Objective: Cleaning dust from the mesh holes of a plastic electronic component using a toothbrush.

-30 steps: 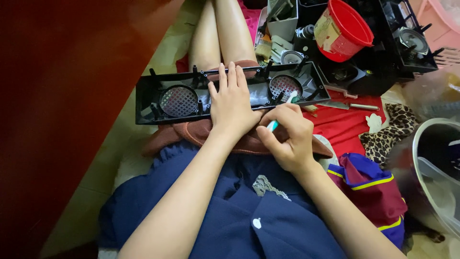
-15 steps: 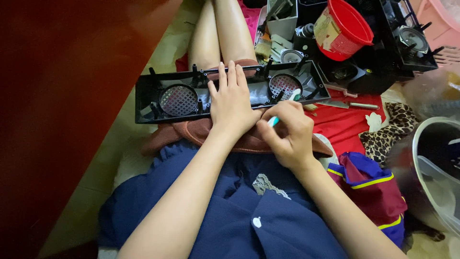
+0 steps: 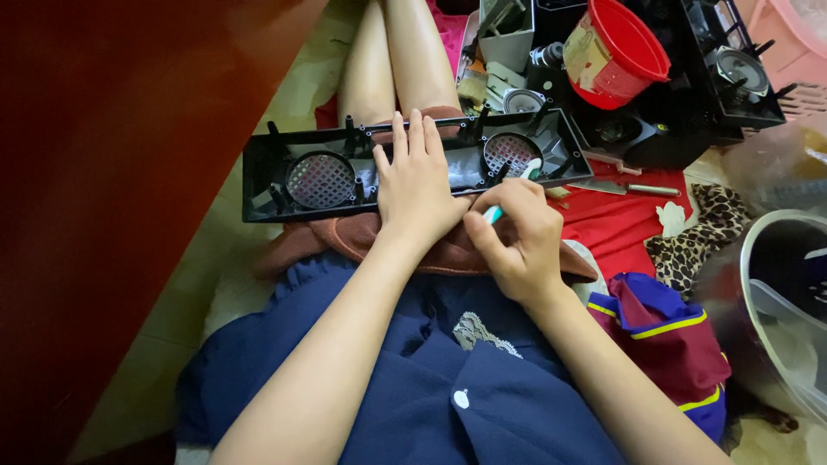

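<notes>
Little has moved since a second ago: both hands sit where they were, and the toothbrush tip has barely shifted along the panel.

Left hand (image 3: 419, 185) lies flat, fingers straight and close together, palm pressing down on the middle of a long black plastic panel (image 3: 413, 164). It grips nothing.

Right hand (image 3: 515, 237) is curled tight around a toothbrush (image 3: 510, 193) with a teal and white handle. Brush head points up and away, touching the panel just beside the right round mesh grille (image 3: 512, 153).

Panel rests crosswise over the person's lap, on a brown cloth (image 3: 362, 237) spread over the thighs. Left round mesh grille (image 3: 320, 179) sits well apart from the hands. Short black posts stand up along the panel's edges.

Person sits on a tiled floor (image 3: 284, 95), bare legs stretched ahead, wearing a dark blue dress (image 3: 448, 379).

Beyond the panel: a red bucket (image 3: 616, 52) tilted among black speaker parts (image 3: 724, 69). Red cloth (image 3: 616, 224) to the right of the lap carries a metal tool (image 3: 642, 189). Leopard-print fabric (image 3: 698, 237) and a maroon, blue and yellow garment (image 3: 668, 336) lie further right, next to a grey basin (image 3: 775, 293).
</notes>
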